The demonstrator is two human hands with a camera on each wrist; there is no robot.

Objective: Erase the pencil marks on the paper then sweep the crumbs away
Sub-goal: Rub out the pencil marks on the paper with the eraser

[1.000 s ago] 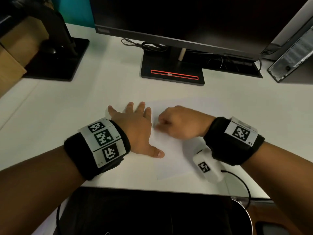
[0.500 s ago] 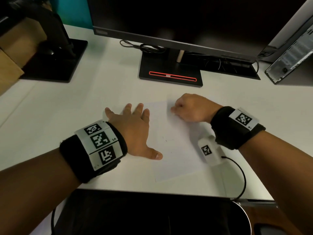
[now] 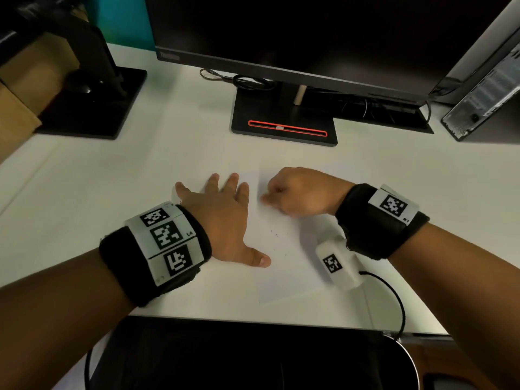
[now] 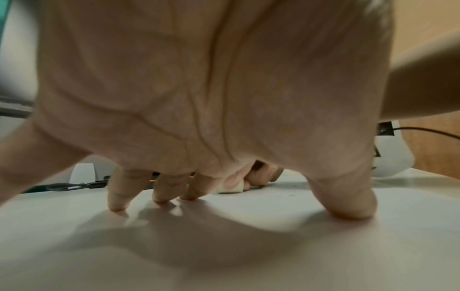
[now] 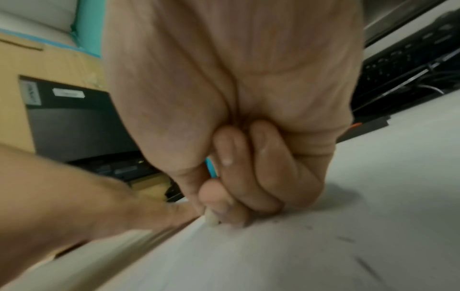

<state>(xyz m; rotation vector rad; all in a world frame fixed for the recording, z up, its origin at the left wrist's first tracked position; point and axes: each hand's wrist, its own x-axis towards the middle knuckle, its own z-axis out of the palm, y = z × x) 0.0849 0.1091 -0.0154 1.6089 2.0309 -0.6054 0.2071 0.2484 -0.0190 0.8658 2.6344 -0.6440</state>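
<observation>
Pinching a small white rubber eraser [image 4: 231, 189] against the smooth white rectangular paper sheet [image 3: 284, 266], the right hand [image 3: 301, 192] curls tight; the left hand [image 3: 222, 218] presses flat, fingers spread, beside it.

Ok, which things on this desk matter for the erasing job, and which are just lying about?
In the job:
paper
eraser, pinched in the right hand
left hand, pressing flat on the paper
dark specks on the paper

Lying about:
monitor stand
second stand
cardboard box
cables
</observation>
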